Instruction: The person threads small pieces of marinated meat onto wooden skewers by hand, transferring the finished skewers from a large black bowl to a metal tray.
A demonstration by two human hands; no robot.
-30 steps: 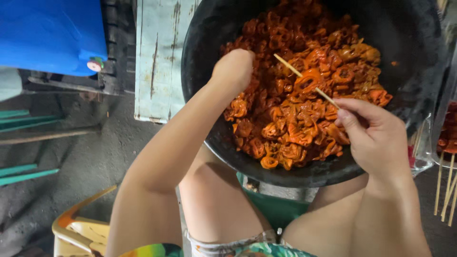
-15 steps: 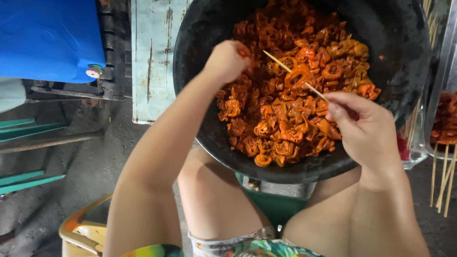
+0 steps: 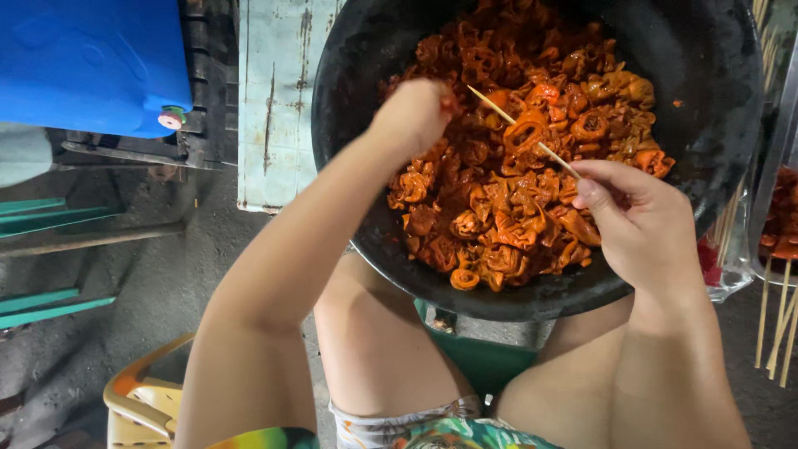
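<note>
A big black pan (image 3: 706, 100) rests over my knees, full of orange-red marinated meat pieces (image 3: 499, 208). My right hand (image 3: 640, 220) pinches a thin bamboo skewer (image 3: 524, 133) that slants up-left over the meat, with one curled piece threaded on near its middle. My left hand (image 3: 416, 112) is closed over the meat just left of the skewer's tip, fingers curled downward; what they hold is hidden.
A blue plastic container (image 3: 91, 62) stands at the upper left beside a worn pale wooden board (image 3: 274, 100). Loaded and bare skewers (image 3: 777, 316) lie at the right edge. A yellow plastic chair (image 3: 141, 399) shows at the bottom left, on grey ground.
Both hands have stayed over the pan; the left hand has drifted slightly toward the skewer's tip. The view has shifted a little.
</note>
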